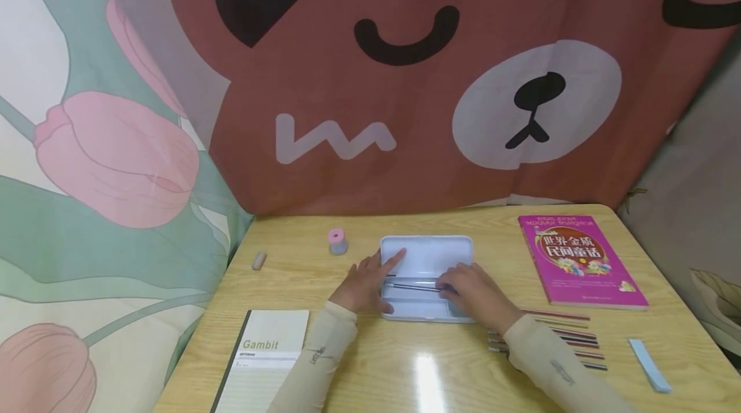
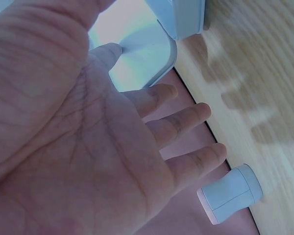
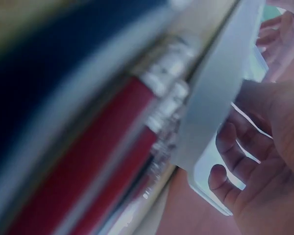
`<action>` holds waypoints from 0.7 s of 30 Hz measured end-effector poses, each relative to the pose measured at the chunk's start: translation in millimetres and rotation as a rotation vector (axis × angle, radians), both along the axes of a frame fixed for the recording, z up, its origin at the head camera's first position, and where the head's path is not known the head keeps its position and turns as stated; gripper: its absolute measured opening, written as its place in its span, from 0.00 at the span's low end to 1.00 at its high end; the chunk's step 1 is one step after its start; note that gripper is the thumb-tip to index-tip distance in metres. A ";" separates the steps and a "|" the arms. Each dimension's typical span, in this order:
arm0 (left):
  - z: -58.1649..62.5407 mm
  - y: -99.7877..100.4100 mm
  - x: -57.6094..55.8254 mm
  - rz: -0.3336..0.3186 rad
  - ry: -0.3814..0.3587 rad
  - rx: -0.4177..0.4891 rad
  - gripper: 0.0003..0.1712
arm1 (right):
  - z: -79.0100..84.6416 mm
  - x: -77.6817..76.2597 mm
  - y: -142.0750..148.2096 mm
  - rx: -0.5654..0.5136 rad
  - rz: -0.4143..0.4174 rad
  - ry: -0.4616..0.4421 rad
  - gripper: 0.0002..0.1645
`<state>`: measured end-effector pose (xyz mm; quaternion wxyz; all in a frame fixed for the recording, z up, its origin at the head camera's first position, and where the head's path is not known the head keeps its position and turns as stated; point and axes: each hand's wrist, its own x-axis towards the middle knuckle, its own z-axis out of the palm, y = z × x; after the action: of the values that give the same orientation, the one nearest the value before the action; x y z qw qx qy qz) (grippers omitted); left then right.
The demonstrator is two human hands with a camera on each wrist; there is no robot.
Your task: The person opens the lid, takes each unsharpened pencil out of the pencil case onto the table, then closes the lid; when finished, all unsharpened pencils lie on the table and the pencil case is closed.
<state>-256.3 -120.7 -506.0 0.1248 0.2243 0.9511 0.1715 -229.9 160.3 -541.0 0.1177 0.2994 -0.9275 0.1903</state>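
Note:
A white pencil case (image 1: 427, 257) lies open on the table, its lid raised at the back. Dark slender pencils (image 1: 412, 287) lie lengthwise in its tray. At the case's left end is my left hand (image 1: 363, 284), index finger extended against the inner lid and thumb at the front edge. In the left wrist view the left hand (image 2: 103, 132) has its fingers spread and holds nothing. My right hand (image 1: 467, 287) reaches into the right half, its fingertips curled at the pencils' right ends. In the right wrist view the case wall partly hides the right hand's (image 3: 264, 147) fingertips.
Several pencils (image 1: 570, 337) lie right of the case, under the right forearm. Farther right are a pink book (image 1: 585, 262) and a light-blue strip (image 1: 649, 365). On the left are a notebook (image 1: 263, 355), an eraser (image 1: 259, 261) and a pink-topped sharpener-like object (image 1: 338, 241).

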 end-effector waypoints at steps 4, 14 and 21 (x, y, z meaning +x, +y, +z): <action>-0.8 0.6 0.4 -0.004 -0.002 0.002 0.71 | -5.0 -3.7 -0.1 -0.024 0.019 0.012 0.09; -2.1 1.5 -0.6 0.007 -0.028 0.005 0.71 | -6.9 -5.5 3.4 -0.023 0.014 -0.011 0.06; -0.9 0.1 -0.1 -0.006 -0.009 0.012 0.71 | 25.4 5.5 26.8 -0.037 -0.047 -0.160 0.08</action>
<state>-256.4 -120.5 -506.9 0.1284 0.2271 0.9488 0.1780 -224.4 187.1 -515.6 0.0531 0.2592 -0.9371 0.2279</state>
